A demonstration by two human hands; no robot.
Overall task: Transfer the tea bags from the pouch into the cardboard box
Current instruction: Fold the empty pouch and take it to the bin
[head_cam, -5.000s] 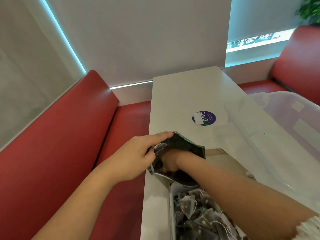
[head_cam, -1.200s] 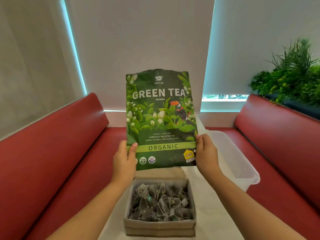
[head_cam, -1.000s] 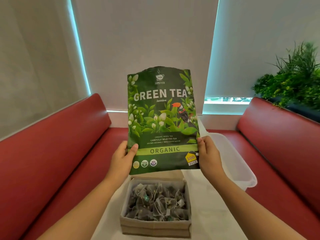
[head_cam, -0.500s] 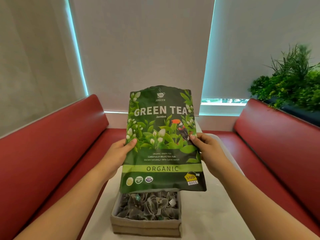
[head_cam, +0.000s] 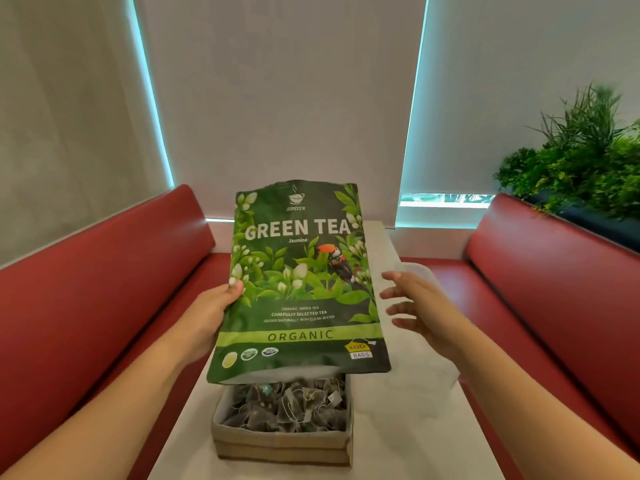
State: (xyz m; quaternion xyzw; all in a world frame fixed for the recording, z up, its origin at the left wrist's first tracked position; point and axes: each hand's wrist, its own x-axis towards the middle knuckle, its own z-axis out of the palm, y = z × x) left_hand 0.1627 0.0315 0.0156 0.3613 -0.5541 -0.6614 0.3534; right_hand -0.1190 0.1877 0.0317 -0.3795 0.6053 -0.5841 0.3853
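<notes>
A green pouch (head_cam: 298, 282) printed "GREEN TEA" is held upright above the table, its front facing me. My left hand (head_cam: 211, 317) grips its left edge, thumb on the front. My right hand (head_cam: 415, 310) hovers just right of the pouch with fingers spread, touching nothing. Below the pouch stands an open cardboard box (head_cam: 277, 445) filled with several dark pyramid tea bags (head_cam: 291, 407). The pouch's bottom edge hides the back of the box.
The white table (head_cam: 408, 427) runs away from me between two red benches (head_cam: 86, 289). A clear plastic tub (head_cam: 429, 368) sits on the table behind my right hand. A green plant (head_cam: 581, 161) stands at the upper right.
My right hand has let go of the pouch's right edge and opened beside it. The pouch has sunk lower toward the box, held by my left hand alone.
</notes>
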